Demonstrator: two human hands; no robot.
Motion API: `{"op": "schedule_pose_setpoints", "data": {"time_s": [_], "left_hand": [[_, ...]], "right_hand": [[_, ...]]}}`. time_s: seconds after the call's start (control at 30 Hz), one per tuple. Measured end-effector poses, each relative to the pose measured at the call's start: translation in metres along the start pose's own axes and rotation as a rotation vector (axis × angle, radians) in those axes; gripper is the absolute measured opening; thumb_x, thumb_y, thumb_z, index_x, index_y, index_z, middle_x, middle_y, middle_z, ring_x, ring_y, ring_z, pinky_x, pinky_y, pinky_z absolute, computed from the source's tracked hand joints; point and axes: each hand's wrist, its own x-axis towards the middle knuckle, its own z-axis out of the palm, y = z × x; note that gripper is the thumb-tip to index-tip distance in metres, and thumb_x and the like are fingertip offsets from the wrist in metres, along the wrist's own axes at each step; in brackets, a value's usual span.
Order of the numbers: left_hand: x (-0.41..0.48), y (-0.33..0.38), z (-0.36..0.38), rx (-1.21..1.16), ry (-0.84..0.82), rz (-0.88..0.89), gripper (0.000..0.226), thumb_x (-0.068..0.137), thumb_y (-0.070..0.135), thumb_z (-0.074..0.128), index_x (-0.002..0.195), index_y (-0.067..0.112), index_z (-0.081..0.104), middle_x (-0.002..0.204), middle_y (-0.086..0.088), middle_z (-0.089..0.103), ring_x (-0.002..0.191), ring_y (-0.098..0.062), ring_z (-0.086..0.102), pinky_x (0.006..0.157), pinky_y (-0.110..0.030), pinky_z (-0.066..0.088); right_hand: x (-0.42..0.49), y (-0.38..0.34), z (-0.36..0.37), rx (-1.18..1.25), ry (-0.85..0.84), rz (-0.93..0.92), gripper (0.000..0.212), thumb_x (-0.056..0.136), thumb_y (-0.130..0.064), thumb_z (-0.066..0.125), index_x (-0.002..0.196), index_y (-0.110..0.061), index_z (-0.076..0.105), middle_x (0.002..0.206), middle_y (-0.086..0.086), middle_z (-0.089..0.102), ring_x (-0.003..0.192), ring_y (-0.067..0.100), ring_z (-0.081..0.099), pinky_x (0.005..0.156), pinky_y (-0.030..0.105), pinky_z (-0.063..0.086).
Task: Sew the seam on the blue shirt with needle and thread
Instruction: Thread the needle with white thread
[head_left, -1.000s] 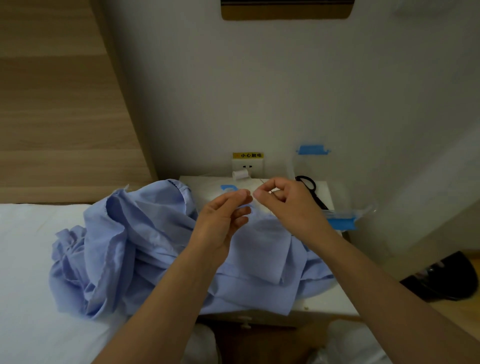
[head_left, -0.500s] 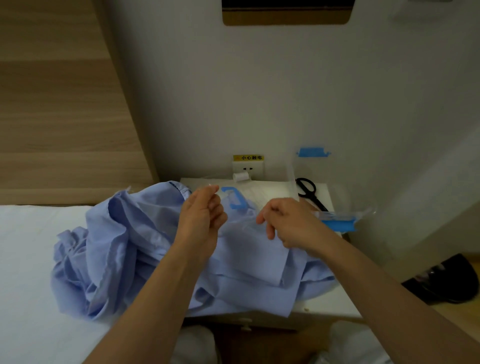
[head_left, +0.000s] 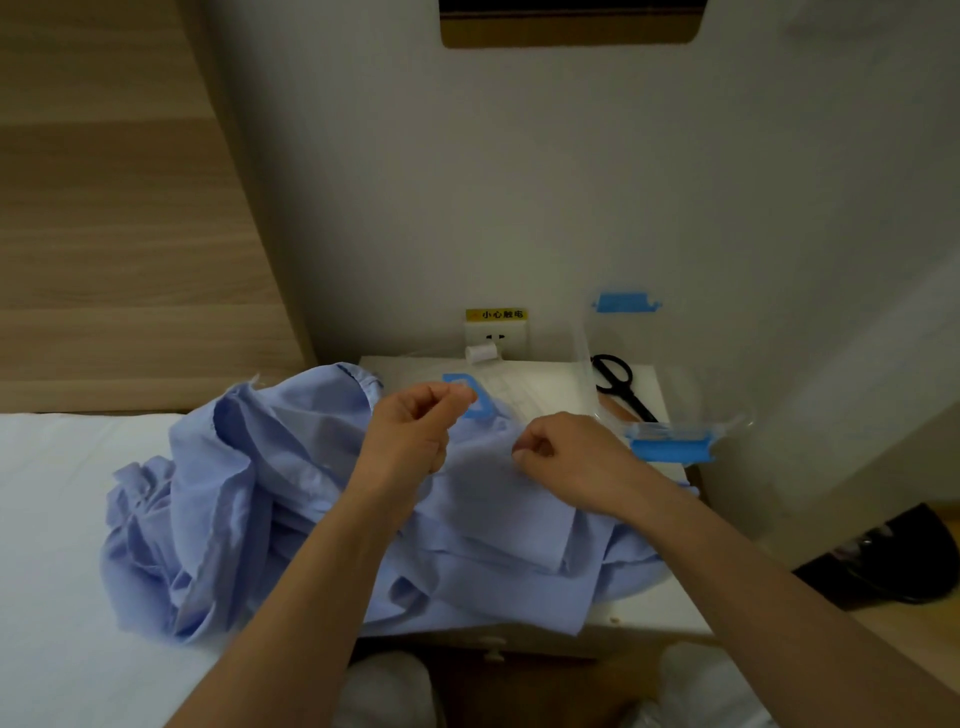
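The blue shirt (head_left: 249, 519) lay crumpled and spread wide, its left half bunched on the white bed (head_left: 57, 519) and its right half draped over the near part of the small white nightstand (head_left: 654, 618). Our right hand (head_left: 566, 457) rested on the shirt's flatter right part, fingers curled in and thumb and forefinger pinched together right at the cloth; we could not tell whether they held the fabric or something finer. Our left hand (head_left: 415, 431) hung just above the shirt, a little left of and farther than the right, apart from it. Its fingers were curled too, thumb and forefinger tips closed in a pinch, and whatever sat between them was too fine for us to make out.

Beyond the hands, at the far edge of the nightstand, a white spool (head_left: 480, 353) lay below a wall socket (head_left: 496, 335) with a yellow label. Black scissors (head_left: 621, 387) lay at the far right, inside a clear plastic box (head_left: 670, 449) with blue clips. A wooden headboard (head_left: 104, 208) rose at the far left.
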Motion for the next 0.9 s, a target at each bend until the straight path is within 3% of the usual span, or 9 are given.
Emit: {"op": "schedule_pose_setpoints", "data": {"time_s": [0.07,0.13,0.23,0.33,0.4,0.5,0.6,0.8,0.9], "left_hand": [[-0.002,0.001,0.0,0.089,-0.014,0.036,0.023,0.092,0.022,0.061,0.085,0.001,0.066,0.044,0.005,0.033,0.039,-0.007,0.025,0.039,-0.018,0.025],[-0.004,0.002,0.0,0.142,-0.024,0.062,0.02,0.092,0.022,0.061,0.085,0.005,0.07,0.042,0.006,0.036,0.037,-0.005,0.027,0.038,-0.016,0.027],[-0.006,0.005,0.0,0.195,-0.056,0.091,0.017,0.092,0.02,0.061,0.084,0.01,0.073,0.044,0.005,0.043,0.038,-0.003,0.031,0.04,-0.014,0.029],[-0.007,0.005,0.001,0.243,-0.091,0.114,0.017,0.092,0.018,0.062,0.085,0.009,0.073,0.054,-0.003,0.052,0.04,-0.002,0.035,0.043,-0.013,0.031],[-0.006,0.005,0.0,0.264,-0.117,0.132,0.017,0.092,0.019,0.062,0.086,0.008,0.073,0.057,-0.012,0.051,0.041,-0.003,0.035,0.044,-0.013,0.032],[-0.005,0.004,0.0,0.298,-0.135,0.153,0.017,0.091,0.022,0.062,0.082,0.014,0.073,0.057,-0.017,0.053,0.04,-0.004,0.036,0.043,-0.014,0.031],[-0.005,0.005,-0.001,0.304,-0.103,0.148,0.015,0.091,0.017,0.063,0.081,0.01,0.073,0.054,-0.01,0.052,0.037,-0.004,0.035,0.041,-0.012,0.029],[-0.006,0.007,-0.001,0.31,-0.083,0.157,0.014,0.089,0.018,0.065,0.079,0.015,0.074,0.056,-0.01,0.057,0.039,-0.004,0.038,0.043,-0.011,0.032],[-0.007,0.008,0.0,0.315,-0.073,0.156,0.014,0.089,0.017,0.065,0.078,0.016,0.074,0.057,-0.016,0.057,0.038,-0.004,0.038,0.042,-0.011,0.031]], "right_hand": [[0.002,0.001,0.001,-0.019,0.043,-0.053,0.026,0.094,-0.021,0.05,0.106,-0.007,0.069,0.106,0.012,0.07,0.096,0.026,0.063,0.085,0.039,0.051],[0.004,-0.002,0.001,0.081,0.158,-0.155,0.026,0.095,-0.014,0.049,0.115,-0.014,0.066,0.116,0.005,0.066,0.103,0.018,0.061,0.09,0.031,0.048],[0.002,-0.012,-0.003,0.339,0.348,-0.29,0.035,0.093,0.001,0.044,0.118,-0.017,0.061,0.112,-0.006,0.06,0.085,0.001,0.056,0.077,0.01,0.045],[0.003,-0.017,-0.006,0.621,0.261,-0.287,0.047,0.094,0.005,0.035,0.131,-0.02,0.05,0.105,-0.014,0.057,0.064,0.006,0.055,0.061,0.018,0.05],[0.005,-0.018,-0.004,0.74,0.132,-0.259,0.046,0.097,0.004,0.032,0.131,-0.021,0.048,0.11,-0.007,0.061,0.058,0.011,0.056,0.054,0.024,0.052],[0.009,-0.016,-0.002,0.696,0.091,-0.209,0.03,0.099,-0.003,0.038,0.117,-0.02,0.056,0.083,0.003,0.066,0.056,0.011,0.055,0.054,0.025,0.051],[0.012,-0.011,-0.002,0.602,0.14,-0.163,0.026,0.097,-0.006,0.04,0.105,-0.017,0.063,0.064,-0.004,0.06,0.053,0.002,0.049,0.055,0.019,0.043],[0.012,-0.009,-0.005,0.585,0.163,-0.152,0.03,0.095,-0.004,0.042,0.095,-0.02,0.068,0.047,-0.019,0.05,0.049,0.0,0.043,0.051,0.012,0.037],[0.01,-0.01,-0.005,0.589,0.169,-0.157,0.03,0.095,-0.005,0.043,0.097,-0.021,0.068,0.049,-0.015,0.049,0.05,0.006,0.041,0.05,0.013,0.035]]}}
